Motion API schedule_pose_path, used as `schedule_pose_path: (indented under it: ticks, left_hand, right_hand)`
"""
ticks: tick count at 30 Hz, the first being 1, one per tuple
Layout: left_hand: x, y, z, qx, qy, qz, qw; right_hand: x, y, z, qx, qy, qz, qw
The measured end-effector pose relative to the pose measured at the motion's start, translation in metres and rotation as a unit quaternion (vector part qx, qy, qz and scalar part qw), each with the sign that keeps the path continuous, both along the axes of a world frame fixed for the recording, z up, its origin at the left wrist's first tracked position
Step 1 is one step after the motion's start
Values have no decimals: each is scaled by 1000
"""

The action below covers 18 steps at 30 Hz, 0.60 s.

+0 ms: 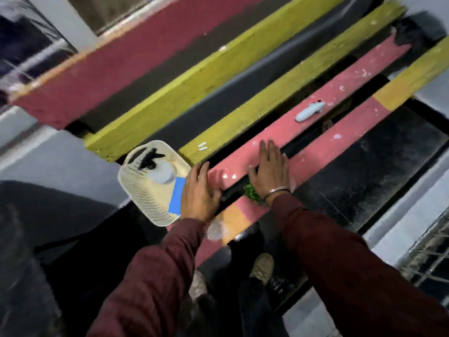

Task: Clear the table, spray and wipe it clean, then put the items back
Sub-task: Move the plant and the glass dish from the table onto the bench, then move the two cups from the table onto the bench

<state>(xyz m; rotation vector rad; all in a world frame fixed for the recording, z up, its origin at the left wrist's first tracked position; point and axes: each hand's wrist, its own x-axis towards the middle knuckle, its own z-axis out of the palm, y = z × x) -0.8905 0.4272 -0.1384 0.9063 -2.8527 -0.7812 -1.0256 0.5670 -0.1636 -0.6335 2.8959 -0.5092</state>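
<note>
Both hands lie flat on the slatted worktop [323, 110]: the left hand [200, 190] holds nothing, the right hand [272, 171] covers a green cloth [251, 194]. A pale toy [309, 111] lies lengthwise along the pink slat, nose up-right; a careless wipe could knock it through the gap. The basket [136, 198] sits at the left end.

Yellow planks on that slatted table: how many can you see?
2 fully yellow planks: one long plank beyond the grey gap, one nearer, beside the pink plank. The nearest pink plank also has a yellow section at its far end. More could lie outside the frame.
</note>
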Motion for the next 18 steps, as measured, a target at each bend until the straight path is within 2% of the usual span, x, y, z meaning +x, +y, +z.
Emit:
schedule_pose_path:
  ticks: [4, 9, 18]
  left_hand:
    - [33, -47, 55, -75, 16, 21, 997]
    - [100, -103, 120, -115, 20, 86, 989]
    - [302, -203, 202, -194, 18, 200, 960]
  right_hand:
    - [28, -51, 57, -2, 27, 73, 997]
    - [87, -121, 122, 5, 73, 160, 984]
    - [252, -252, 211, -47, 145, 253, 955]
